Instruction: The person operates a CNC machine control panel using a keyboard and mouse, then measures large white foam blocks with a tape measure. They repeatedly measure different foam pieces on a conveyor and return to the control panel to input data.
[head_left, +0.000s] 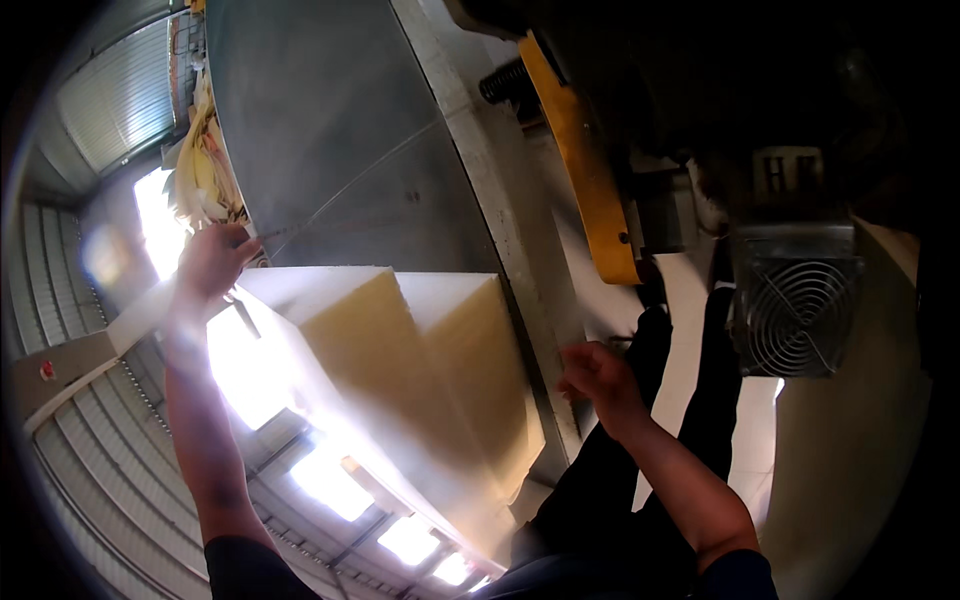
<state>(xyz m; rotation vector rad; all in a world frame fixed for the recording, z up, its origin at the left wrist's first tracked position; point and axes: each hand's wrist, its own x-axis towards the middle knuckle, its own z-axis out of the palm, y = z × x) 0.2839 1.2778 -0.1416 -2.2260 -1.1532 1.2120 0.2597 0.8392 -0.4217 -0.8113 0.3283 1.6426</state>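
Observation:
My left hand [213,262] reaches up at the left, fingers closed and bent toward the corner of a dark grey flat surface [340,130]. Whatever those fingers grip is hidden from me. Just right of and below that hand lie pale blocks that look like foam, one large block [370,340] and another block [480,350] beside it, with white ends and yellowish faces. My right hand [603,388] hangs over the near side, right of the blocks and apart from them. Its fingers are curled in, and nothing shows in them.
A light rail [500,200] borders the dark surface. To the right stand a yellow machine part [580,160] and a metal box with a round wire guard [800,315]. Crumpled cream sheets [205,165] hang behind my left hand. My legs [640,420] are below.

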